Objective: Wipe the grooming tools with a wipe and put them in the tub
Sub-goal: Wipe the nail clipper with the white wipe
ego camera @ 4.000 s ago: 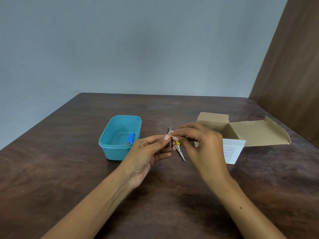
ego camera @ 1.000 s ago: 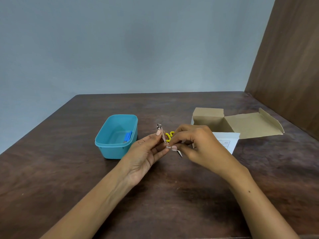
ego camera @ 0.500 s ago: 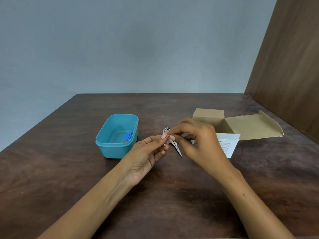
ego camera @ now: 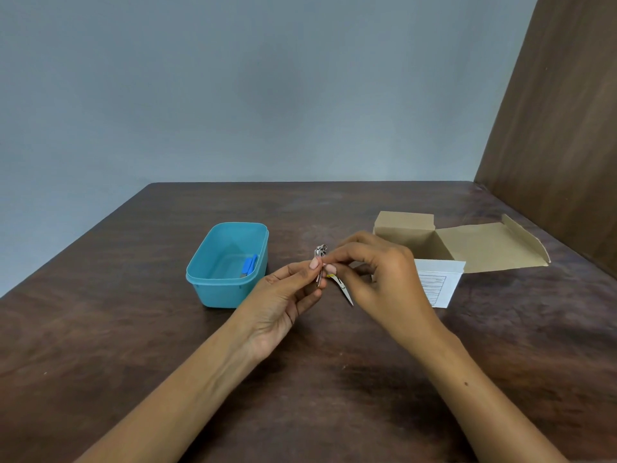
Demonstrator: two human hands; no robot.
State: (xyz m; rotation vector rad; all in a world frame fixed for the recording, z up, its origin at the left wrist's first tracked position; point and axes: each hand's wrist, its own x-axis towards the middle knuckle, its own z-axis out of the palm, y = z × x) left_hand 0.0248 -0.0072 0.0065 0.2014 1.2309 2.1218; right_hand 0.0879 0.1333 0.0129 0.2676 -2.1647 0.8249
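Nail clipper (ego camera: pixel 320 264) pinched upright in my left hand (ego camera: pixel 283 295) above table (ego camera: pixel 133 329), steadied for cleaning; right hand (ego camera: pixel 377 275) fingertips pinch its side, wipe hidden. Teal tub (ego camera: pixel 227 289) near left, blue tool (ego camera: pixel 249 265) inside.

Dark wood table (ego camera: pixel 133 329) is carrying a teal tub (ego camera: pixel 213 292) at centre-left, w/ an open cardboard box (ego camera: pixel 467 248) sitting far right & a printed white sheet (ego camera: pixel 437 282) lying just in front of it.
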